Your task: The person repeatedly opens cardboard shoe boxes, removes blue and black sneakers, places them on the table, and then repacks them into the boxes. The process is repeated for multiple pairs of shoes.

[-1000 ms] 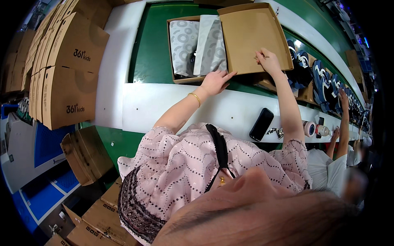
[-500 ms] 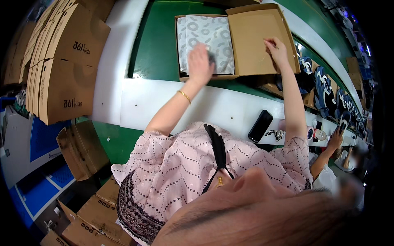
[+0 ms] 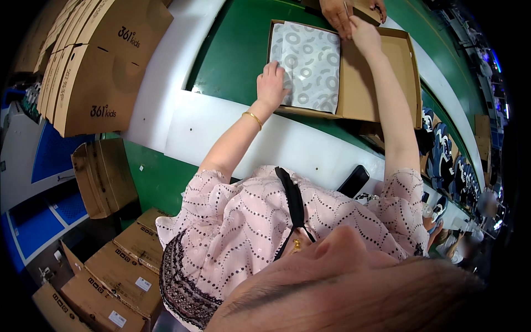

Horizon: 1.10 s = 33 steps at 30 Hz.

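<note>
An open cardboard shoe box lies ahead of me, with patterned white wrapping paper covering what is inside. My left hand rests at the box's left side, fingers extended over the paper's edge, holding nothing that I can see. My right hand reaches over the box's opened lid, its fingers closed. Its fingertips meet another person's hand at the far edge of the box. A thin object shows by that hand, but what my fingers hold is hidden.
Stacked shoe boxes stand at the left. A black phone lies on the white table edge near my right arm. Dark blue shoes line the green belt at the right. Brown cartons sit at the lower left.
My left hand has drawn back from the middle of the paper to its left edge. My right hand has reached farther away, and another person's hands have come in at the far side.
</note>
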{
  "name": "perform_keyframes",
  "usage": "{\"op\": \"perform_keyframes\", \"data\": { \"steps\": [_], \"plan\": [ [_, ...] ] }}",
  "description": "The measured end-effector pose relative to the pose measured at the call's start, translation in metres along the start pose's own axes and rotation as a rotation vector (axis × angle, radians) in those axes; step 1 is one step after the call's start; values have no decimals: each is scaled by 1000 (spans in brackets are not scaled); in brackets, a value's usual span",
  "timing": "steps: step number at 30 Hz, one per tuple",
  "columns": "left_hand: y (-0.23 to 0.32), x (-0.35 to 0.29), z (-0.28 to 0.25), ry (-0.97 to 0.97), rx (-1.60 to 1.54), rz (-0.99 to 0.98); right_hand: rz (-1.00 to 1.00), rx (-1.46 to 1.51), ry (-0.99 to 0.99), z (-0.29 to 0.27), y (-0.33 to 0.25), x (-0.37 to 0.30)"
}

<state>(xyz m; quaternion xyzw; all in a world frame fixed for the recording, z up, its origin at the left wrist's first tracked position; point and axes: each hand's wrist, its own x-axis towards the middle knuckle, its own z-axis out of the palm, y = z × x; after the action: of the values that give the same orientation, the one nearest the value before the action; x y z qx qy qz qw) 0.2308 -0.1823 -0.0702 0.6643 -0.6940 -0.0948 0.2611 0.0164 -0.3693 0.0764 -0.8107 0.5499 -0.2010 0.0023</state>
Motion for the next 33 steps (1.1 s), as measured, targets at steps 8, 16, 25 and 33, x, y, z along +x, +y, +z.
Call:
{"op": "perform_keyframes", "data": {
  "steps": [8,16,25,33],
  "plan": [
    [9,5,4,8,253,54,-21,52,87,7,45,11],
    [63,76,-4,-444,-760,-76,-378,361,-455,-28,-99,-165],
    [88,64,-22,-490,-656,234,-575,-439,-559,144,-19,-184],
    [0,2,-8,-327,135,471,60,215,-188,-5,-41,-141]
  ]
}}
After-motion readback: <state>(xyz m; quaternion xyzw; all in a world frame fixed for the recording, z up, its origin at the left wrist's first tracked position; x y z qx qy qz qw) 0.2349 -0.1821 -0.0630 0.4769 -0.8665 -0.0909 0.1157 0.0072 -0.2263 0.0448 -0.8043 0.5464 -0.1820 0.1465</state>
